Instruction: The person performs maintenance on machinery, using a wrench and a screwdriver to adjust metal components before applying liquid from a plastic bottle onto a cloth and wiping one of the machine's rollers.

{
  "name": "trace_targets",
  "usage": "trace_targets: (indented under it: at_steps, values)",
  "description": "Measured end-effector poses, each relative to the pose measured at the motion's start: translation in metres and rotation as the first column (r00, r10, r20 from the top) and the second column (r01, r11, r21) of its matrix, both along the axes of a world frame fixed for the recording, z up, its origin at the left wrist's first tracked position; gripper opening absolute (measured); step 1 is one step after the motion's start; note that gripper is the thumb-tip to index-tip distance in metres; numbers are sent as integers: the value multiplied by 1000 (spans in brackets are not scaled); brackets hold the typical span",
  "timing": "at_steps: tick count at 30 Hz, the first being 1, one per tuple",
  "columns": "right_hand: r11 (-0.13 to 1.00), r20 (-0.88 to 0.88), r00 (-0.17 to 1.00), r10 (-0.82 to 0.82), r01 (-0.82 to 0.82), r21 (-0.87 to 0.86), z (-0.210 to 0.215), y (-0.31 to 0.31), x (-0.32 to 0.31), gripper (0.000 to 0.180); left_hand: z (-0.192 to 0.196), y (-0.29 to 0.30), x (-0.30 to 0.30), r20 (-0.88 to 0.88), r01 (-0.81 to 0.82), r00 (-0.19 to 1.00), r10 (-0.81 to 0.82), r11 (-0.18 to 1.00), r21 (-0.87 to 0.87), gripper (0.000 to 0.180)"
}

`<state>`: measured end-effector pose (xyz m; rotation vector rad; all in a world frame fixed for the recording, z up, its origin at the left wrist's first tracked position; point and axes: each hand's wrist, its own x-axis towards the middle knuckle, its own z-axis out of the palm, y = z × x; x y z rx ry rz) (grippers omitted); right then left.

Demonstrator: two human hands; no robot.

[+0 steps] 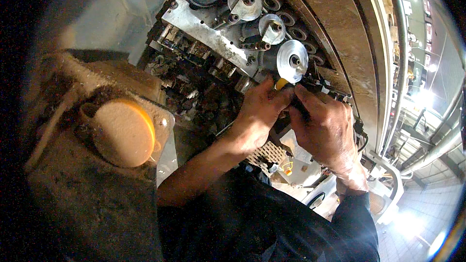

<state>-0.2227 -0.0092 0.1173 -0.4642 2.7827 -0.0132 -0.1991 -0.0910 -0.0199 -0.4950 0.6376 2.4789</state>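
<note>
Just beyond the left hand (258, 110), a shiny metal disc (287, 61).

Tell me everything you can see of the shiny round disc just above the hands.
The disc looks like bright, smooth metal, with light streaks across its face. A dark centre holds a small bolt-like hub. It sits on the machine, face toward the camera. A small yellow piece shows at its lower edge, by the left hand; whether anything there touches it is unclear.
</note>
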Motion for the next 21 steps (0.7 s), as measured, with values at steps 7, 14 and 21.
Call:
trace_targets:
  at_steps: [7,14,21]
  values:
    - [1000,23,1000,-11,10,17,4,0,-2,36,1,-2,-3,-4,28,1000,-28,1000,7,18]
    - [999,25,1000,-6,5,43,1,-2,1,37,-8,2,1,40,29,999,-32,996,83,20]
    - [998,-2,1000,-8,8,70,-3,0,6,39,-9,3,0,26,26,999,-29,993,116,19]
